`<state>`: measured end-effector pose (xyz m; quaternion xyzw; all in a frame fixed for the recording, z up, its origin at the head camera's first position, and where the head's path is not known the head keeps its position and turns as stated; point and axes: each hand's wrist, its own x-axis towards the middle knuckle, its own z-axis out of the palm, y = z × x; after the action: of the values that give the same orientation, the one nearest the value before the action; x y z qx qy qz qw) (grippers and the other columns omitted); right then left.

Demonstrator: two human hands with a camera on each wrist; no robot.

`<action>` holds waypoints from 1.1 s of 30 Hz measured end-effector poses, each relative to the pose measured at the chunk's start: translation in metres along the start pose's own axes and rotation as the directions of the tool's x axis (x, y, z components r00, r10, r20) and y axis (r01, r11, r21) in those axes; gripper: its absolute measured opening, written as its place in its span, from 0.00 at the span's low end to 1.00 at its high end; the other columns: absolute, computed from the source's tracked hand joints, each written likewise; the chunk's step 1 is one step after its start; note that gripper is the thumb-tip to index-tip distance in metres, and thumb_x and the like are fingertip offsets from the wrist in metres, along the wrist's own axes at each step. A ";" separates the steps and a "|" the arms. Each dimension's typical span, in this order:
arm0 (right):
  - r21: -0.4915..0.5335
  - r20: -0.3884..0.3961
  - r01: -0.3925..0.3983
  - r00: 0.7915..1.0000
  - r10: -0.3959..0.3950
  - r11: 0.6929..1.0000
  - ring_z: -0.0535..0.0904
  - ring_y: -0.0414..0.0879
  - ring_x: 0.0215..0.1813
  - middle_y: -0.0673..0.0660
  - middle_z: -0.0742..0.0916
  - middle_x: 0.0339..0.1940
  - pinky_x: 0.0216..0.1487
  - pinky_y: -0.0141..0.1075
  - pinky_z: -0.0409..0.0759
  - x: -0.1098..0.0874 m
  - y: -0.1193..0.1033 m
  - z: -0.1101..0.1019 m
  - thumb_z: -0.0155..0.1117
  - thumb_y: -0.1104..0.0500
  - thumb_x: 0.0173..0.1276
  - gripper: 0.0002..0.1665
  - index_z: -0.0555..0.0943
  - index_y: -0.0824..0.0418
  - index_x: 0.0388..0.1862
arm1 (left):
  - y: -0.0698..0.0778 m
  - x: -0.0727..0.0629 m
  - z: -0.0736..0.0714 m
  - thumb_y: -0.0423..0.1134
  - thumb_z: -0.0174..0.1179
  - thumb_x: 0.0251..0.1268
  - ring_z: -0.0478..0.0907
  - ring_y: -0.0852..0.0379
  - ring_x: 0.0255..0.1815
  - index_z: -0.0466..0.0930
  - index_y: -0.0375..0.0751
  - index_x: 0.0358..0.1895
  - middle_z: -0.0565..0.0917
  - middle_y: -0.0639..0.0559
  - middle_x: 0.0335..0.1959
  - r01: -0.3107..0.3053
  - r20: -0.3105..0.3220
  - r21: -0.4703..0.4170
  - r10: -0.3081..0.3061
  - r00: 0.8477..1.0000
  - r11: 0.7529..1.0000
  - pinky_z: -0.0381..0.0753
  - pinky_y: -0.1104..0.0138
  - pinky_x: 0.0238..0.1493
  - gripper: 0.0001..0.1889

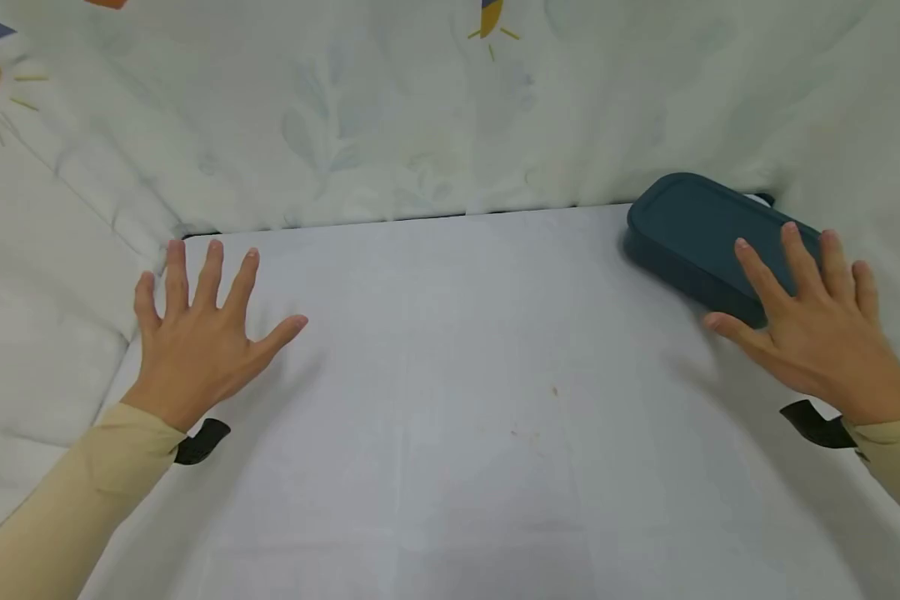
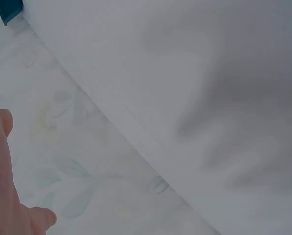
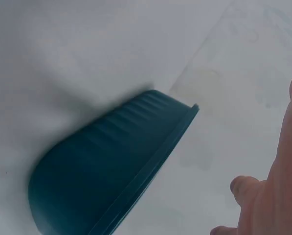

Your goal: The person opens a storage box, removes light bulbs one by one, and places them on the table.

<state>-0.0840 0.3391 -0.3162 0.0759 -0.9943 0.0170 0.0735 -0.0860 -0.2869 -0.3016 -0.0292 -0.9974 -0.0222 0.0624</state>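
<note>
A dark teal oblong case [image 1: 708,229] with rounded ends lies at the back right of the white table. My right hand [image 1: 825,333] hovers with fingers spread over its near right end, overlapping it in the head view. In the right wrist view the case [image 3: 106,166] shows a ribbed side wall and a thin rim, with some fingers of the right hand [image 3: 268,191] apart from it at the right. My left hand [image 1: 198,350] is held above the table's left side, fingers spread and holding nothing. Part of it [image 2: 9,181] shows at the left wrist view's lower left.
A white cloth covers the table [image 1: 420,375], with a few small brownish spots right of its middle. A pale leaf-patterned curtain [image 1: 390,108] hangs along the back edge and both sides. Black straps [image 1: 202,442] show at the wrists, by beige sleeves.
</note>
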 end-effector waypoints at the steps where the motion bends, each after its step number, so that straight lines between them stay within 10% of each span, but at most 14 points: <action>1: 0.007 -0.067 0.031 0.997 -0.030 1.000 0.34 0.77 0.85 0.72 0.46 0.86 0.78 0.75 0.36 0.000 0.000 0.001 0.43 0.19 0.70 0.57 0.49 0.50 0.87 | 0.001 0.001 -0.001 0.75 0.48 0.67 0.24 0.30 0.87 0.50 0.51 0.84 0.46 0.32 0.86 -0.005 -0.006 -0.001 0.005 1.000 1.000 0.31 0.26 0.75 0.50; 6: 0.000 -0.272 0.087 0.959 -0.083 0.996 0.47 0.80 0.83 0.74 0.57 0.84 0.73 0.78 0.47 -0.001 0.002 0.005 0.29 0.13 0.66 0.62 0.55 0.53 0.85 | 0.004 0.009 -0.005 0.74 0.50 0.67 0.26 0.29 0.87 0.51 0.50 0.84 0.48 0.31 0.85 -0.030 -0.033 0.001 0.030 0.999 1.000 0.32 0.27 0.76 0.50; 13: 0.019 -0.062 -0.077 0.995 0.078 0.997 0.39 0.82 0.83 0.78 0.49 0.84 0.72 0.77 0.46 -0.001 0.011 0.001 0.45 0.26 0.76 0.55 0.47 0.59 0.86 | 0.014 0.023 -0.014 0.76 0.46 0.68 0.21 0.32 0.87 0.44 0.51 0.85 0.42 0.33 0.86 -0.031 -0.012 -0.021 0.031 0.999 0.999 0.29 0.29 0.76 0.51; 33: 0.131 0.073 -0.330 0.944 0.322 0.935 0.36 0.81 0.83 0.78 0.43 0.84 0.73 0.80 0.41 0.008 0.026 0.005 0.32 0.22 0.75 0.63 0.39 0.70 0.84 | 0.050 0.059 -0.020 0.74 0.48 0.68 0.27 0.33 0.88 0.43 0.48 0.85 0.48 0.34 0.86 -0.111 -0.106 -0.061 0.104 0.989 0.992 0.36 0.30 0.77 0.52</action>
<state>-0.0968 0.3629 -0.3209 -0.0846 -0.9909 0.0972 0.0392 -0.1386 -0.2349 -0.2723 -0.0839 -0.9885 -0.0534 0.1138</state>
